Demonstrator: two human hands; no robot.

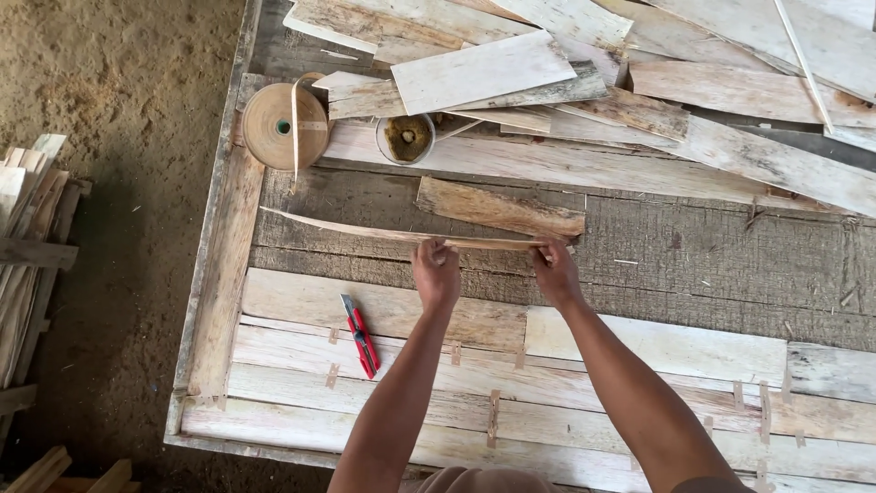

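A single head-worn camera looks steeply down from close above onto a wooden bench (228, 274), with dirt floor (119, 110) filling the frame's left side.

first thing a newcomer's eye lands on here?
Probably the two hands at centre: left hand and right hand both grip a long thin wood strip held across the worktable. Next, the red utility knife on the taped veneer sheets near the left forearm, and the brown tape roll at the table's far left corner.
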